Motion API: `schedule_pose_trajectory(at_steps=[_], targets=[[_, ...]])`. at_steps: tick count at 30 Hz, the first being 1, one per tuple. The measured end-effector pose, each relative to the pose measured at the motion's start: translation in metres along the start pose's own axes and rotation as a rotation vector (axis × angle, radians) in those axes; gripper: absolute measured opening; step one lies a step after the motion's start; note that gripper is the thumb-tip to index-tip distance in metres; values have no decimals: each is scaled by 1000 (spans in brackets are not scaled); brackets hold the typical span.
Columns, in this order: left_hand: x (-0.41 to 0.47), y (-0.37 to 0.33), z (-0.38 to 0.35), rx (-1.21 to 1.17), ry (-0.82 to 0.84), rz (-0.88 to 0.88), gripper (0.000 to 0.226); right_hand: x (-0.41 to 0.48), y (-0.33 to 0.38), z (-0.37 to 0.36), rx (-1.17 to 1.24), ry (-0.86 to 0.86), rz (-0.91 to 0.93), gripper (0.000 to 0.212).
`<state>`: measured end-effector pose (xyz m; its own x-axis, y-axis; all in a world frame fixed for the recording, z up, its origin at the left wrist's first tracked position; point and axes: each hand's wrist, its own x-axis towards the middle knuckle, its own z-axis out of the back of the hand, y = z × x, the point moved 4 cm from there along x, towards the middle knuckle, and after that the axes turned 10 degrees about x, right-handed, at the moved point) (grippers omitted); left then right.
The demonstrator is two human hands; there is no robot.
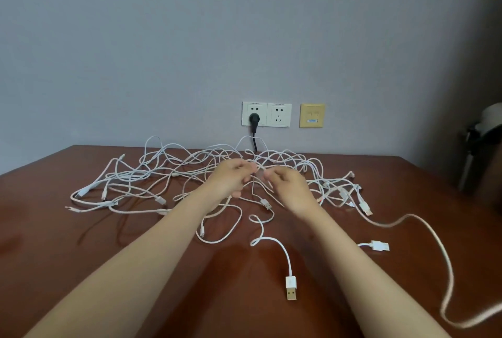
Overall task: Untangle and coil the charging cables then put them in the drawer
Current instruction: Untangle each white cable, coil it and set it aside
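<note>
Seen from the head, the left hand and right hand meet over the bench, each pinching a strand of the charging cables, probably to work a knot loose. The tangle sprawls around and beyond both hands, uncoiled. No drawer shows.

The grey-blue painted wall stands beyond the grip. The white double socket plate, holding a black plug, sits directly behind it, with the beige square data plate further right. The glossy reddish-brown wooden tabletop lies beneath.
</note>
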<state>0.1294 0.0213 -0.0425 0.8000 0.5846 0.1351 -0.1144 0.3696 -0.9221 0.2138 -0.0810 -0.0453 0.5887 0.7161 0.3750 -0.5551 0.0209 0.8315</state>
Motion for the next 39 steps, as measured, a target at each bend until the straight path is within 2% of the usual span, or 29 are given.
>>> schedule_pose_trajectory(at_steps=[3,8,13,14,18,22,24,27,29,31,32,36,39], targets=[[0,14,-3,116,19,-37,17,6,-22,5,48,-114,-77,34],[5,38,-20,178,51,1,16,11,-53,1,2,-198,-204,18],[7,49,-31,235,52,-65,13,14,-63,14,69,-380,-181,19],[7,49,-33,299,55,-100,13,15,-64,16,87,-417,-174,19],[6,47,-28,812,31,-225,16,20,-72,31,189,-594,-241,19],[2,52,-18,908,-77,-261,16,18,-79,30,143,-513,-279,25],[1,48,-16,829,-150,-309,15,19,-71,25,90,-450,-207,25],[3,37,-16,495,-232,-281,14,23,-64,21,164,-440,-130,17],[4,35,-18,106,-193,-194,20,24,-61,19,109,-396,-101,21],[3,32,-20,-290,-159,-115,24,20,-57,13,-24,-282,-81,23],[2,30,-20,-411,-178,-90,25,17,-54,8,-79,-218,-65,24],[5,28,-18,-680,-250,-26,27,8,-42,-7,-174,23,-41,19],[10,35,-16,-736,-255,78,27,2,-36,-17,-242,165,-32,17]])
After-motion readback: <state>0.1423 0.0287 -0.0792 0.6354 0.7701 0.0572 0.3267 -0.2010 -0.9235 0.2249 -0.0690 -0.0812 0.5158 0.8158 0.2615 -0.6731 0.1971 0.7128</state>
